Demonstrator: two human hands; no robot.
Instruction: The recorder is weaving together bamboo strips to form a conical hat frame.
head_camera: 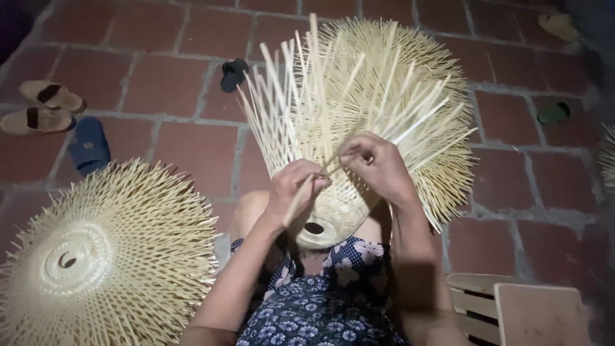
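**Both hands on the half-woven basket**

I see my left hand (296, 187) gripping a bamboo strip (307, 186), and my right hand (377, 161) pinching its upper end, against the unfinished basket (359, 109) resting on my lap. Another woven piece (102, 256) lies left on the brick floor (160, 83).

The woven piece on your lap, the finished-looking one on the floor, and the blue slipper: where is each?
woven piece (333, 221), head view, woven crown near its hole.
finished-looking one (128, 250), head view, woven dome.
blue slipper (88, 144), head view, strap.
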